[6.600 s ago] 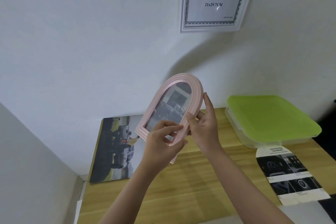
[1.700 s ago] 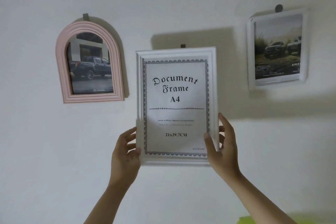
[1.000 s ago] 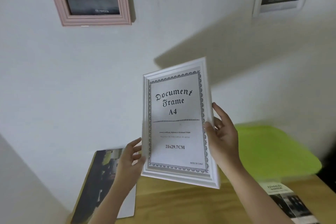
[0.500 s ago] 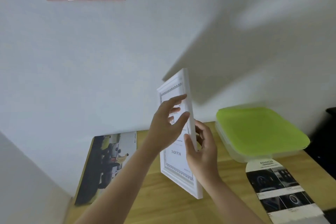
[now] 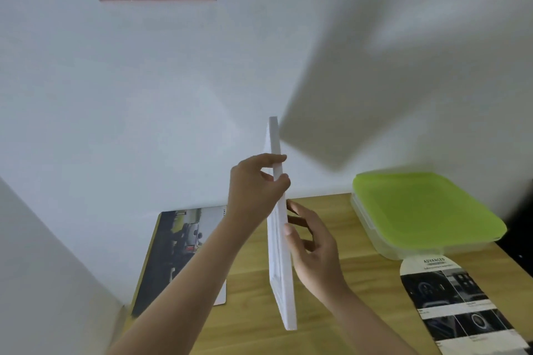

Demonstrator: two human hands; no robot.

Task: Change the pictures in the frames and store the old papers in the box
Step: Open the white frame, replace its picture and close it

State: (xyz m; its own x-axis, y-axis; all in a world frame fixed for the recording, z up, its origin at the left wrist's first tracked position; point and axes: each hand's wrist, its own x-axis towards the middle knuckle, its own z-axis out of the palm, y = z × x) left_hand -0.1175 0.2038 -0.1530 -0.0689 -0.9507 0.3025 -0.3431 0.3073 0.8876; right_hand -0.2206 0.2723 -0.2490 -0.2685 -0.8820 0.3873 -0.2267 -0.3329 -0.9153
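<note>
- The white frame point(image 5: 279, 225) is up in the air over the wooden table point(image 5: 340, 291), turned edge-on to the camera, so the front and back are both hidden from me.
- Left hand point(image 5: 253, 187) pinches the frame's upper edge, thumb on one side and fingers curled round the other. Right hand point(image 5: 314, 251) sits against the back lower down; thumb touches the edge and the fingers look spread rather than wrapped, so it's more of a prop than a clamp.
- Risk as I see it: most of the weight hangs off that one pinch. If the frame is being rotated to get at its back, it could pivot and slip, and a corner would hit the table.
- Another: the backing may loosen during handling, and the glazing or paper could slide out.
- Container: the clear box point(image 5: 372, 225) at 3 o'clock of the frame, with its green lid point(image 5: 427, 207) closed. Can't make out anything inside.
- Loose sheets: an arched printed paper point(image 5: 458, 305) at 4 o'clock, and a car print point(image 5: 178, 256) at 9 o'clock, both lying outside the box.
</note>
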